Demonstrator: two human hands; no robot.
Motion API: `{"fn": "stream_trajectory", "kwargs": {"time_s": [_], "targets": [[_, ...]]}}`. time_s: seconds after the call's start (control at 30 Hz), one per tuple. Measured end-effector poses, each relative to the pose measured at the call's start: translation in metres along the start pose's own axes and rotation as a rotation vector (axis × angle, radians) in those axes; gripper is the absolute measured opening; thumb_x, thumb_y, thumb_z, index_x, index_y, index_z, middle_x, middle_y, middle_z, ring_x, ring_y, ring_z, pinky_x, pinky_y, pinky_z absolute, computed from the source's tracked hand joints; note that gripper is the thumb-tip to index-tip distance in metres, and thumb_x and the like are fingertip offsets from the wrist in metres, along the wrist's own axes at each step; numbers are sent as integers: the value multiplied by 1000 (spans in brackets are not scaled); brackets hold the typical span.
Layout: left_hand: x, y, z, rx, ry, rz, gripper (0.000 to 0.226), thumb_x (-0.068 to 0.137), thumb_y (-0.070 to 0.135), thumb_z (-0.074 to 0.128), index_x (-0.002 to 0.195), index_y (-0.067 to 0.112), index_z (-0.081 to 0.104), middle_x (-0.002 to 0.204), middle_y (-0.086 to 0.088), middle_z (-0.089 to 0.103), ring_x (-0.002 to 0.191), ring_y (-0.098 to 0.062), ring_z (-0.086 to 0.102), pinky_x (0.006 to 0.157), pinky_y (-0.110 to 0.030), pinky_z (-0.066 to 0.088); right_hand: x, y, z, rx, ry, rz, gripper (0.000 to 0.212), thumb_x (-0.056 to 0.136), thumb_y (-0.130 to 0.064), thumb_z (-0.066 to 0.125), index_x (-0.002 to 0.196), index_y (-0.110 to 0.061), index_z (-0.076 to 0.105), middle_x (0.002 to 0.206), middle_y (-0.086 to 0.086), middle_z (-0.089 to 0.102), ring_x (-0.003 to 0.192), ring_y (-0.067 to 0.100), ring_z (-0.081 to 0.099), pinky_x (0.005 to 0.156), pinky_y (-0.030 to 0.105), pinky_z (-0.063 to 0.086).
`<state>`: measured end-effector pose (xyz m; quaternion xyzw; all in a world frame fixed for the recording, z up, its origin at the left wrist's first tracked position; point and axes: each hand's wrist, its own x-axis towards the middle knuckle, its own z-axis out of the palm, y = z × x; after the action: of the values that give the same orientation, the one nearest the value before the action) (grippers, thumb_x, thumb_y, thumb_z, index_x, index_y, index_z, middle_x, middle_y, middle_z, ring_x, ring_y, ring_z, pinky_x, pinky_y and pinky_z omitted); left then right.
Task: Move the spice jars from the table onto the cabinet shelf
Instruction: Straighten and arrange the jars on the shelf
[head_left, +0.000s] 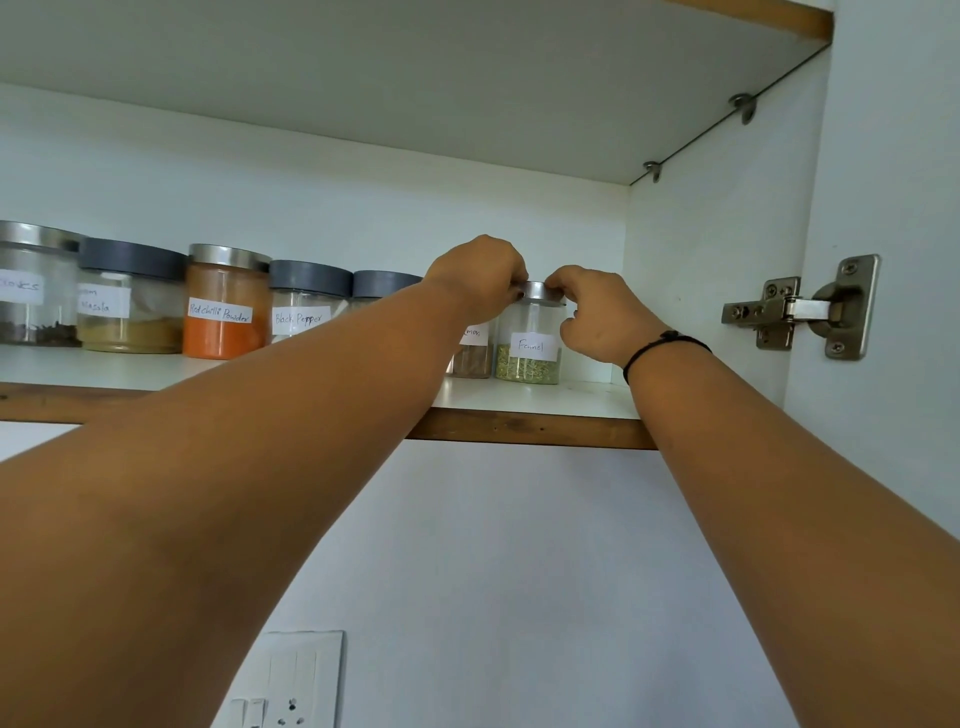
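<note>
A glass jar labelled Fennel (528, 353) with a silver lid stands on the white cabinet shelf (540, 402) near its right end. My left hand (478, 278) and my right hand (597, 314) both pinch its lid from either side. A cinnamon jar (471, 353) sits just left of it, partly hidden by my left forearm. Further left stand jars labelled Black Pepper (304, 309), Red Chilli Powder (223, 306), masala (130, 301) and cloves (34, 291). One more grey-lidded jar (384, 286) is mostly hidden behind my arm.
An upper shelf (467, 93) hangs close above the jars. The cabinet's right side wall (701, 260) stands just right of the fennel jar, with a metal door hinge (800, 309) beyond. A wall socket and switch plate (291, 686) sits below.
</note>
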<state>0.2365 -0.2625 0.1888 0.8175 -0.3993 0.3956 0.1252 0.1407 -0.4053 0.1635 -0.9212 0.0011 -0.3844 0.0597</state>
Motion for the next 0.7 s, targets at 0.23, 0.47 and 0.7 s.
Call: {"fn": "stream_trajectory", "kwargs": {"time_s": [0.23,0.47,0.7], "targets": [[0,-1,1,41,-39,-23,33,98,10,51,124,20,69,123,-6,67,113,-28,61,96,-45,52,-2,0,-1,-34,-54,-1,58,83,9,54,138,-6,50,129,16,57,121,31,52,95,30,42],[-2,0,-1,34,-82,-58,42,92,3,45,121,21,69,120,-5,67,111,-27,60,95,-46,52,-4,-2,-3,-95,-137,16,70,87,9,49,151,-15,35,138,17,51,128,32,48,101,31,40],[-2,2,-1,32,-87,-83,39,92,5,46,120,21,69,116,-4,67,106,-27,62,92,-44,54,-5,0,-1,-57,-158,29,72,90,7,48,154,-18,27,139,18,49,129,31,46,98,27,38]]}}
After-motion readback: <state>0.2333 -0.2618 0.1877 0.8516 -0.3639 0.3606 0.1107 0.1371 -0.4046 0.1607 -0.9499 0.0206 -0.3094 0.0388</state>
